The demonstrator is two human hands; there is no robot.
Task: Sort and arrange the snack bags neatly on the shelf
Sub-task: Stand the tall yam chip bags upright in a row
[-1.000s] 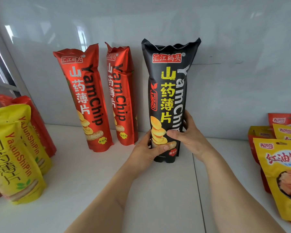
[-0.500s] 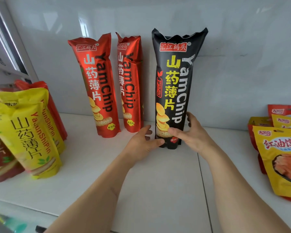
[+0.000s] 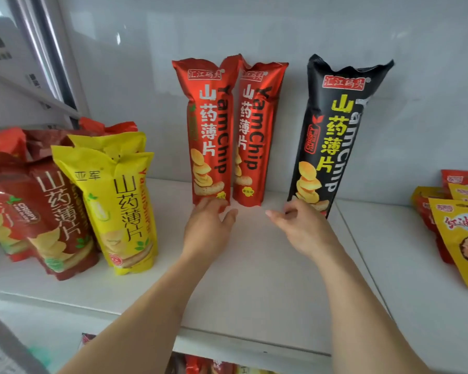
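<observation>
A tall black YamChip bag [image 3: 335, 130] stands against the back wall of the white shelf [image 3: 254, 279], leaning slightly right. Two tall red YamChip bags [image 3: 210, 130] [image 3: 256, 136] stand side by side to its left. My left hand [image 3: 208, 225] hovers in front of the left red bag's base, fingers relaxed, fingertips at or just short of the bag. My right hand [image 3: 300, 225] is just in front of the black bag's base, fingers loosely curled, holding nothing.
Shorter yellow bags [image 3: 119, 206] and dark red bags [image 3: 57, 217] stand crowded at the shelf's left end. Yellow and red pouches [image 3: 459, 233] sit at the right edge. More packets show on a lower shelf [image 3: 214, 365] below the front edge.
Both hands have let go of the black bag, which now stands alone against the wall. My left hand has shifted left toward the red bags. The view has turned left.
</observation>
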